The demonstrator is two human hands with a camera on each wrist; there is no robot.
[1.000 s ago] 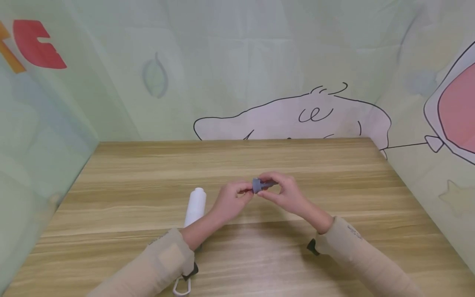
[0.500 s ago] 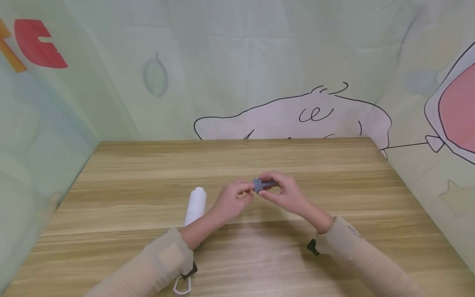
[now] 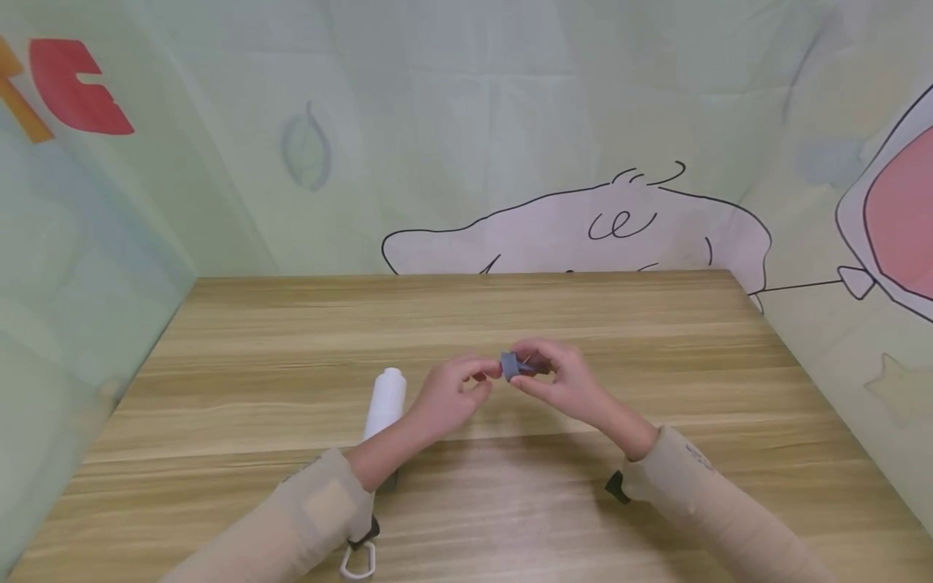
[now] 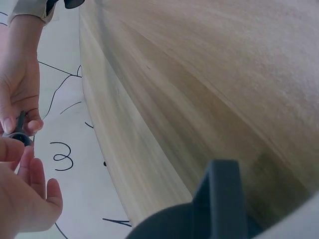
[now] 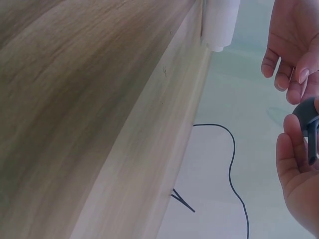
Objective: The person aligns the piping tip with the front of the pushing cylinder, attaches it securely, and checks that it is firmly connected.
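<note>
My right hand (image 3: 572, 380) pinches a small grey cap-like piece (image 3: 509, 367) with a thin stem, its round end pointing left. The stem shows dark between the right fingers (image 5: 289, 159) in the right wrist view. My left hand (image 3: 452, 393) has its forefinger tip right at the round end, while its thumb stands apart below. In the left wrist view, the left fingers (image 4: 37, 174) lie relaxed and gently bent beside the piece. Both hands are raised over the table's middle.
A white cylinder (image 3: 385, 403) with a narrow neck lies left on the wooden table (image 3: 466, 312), partly hidden by the left forearm. A pale loop (image 3: 358, 560) shows below that sleeve. A printed cloth (image 3: 452, 146) hangs behind the table.
The left thumb has come away from the grey piece, leaving the forefinger at it. The piece has shifted slightly right and turned a little in the right fingers.
</note>
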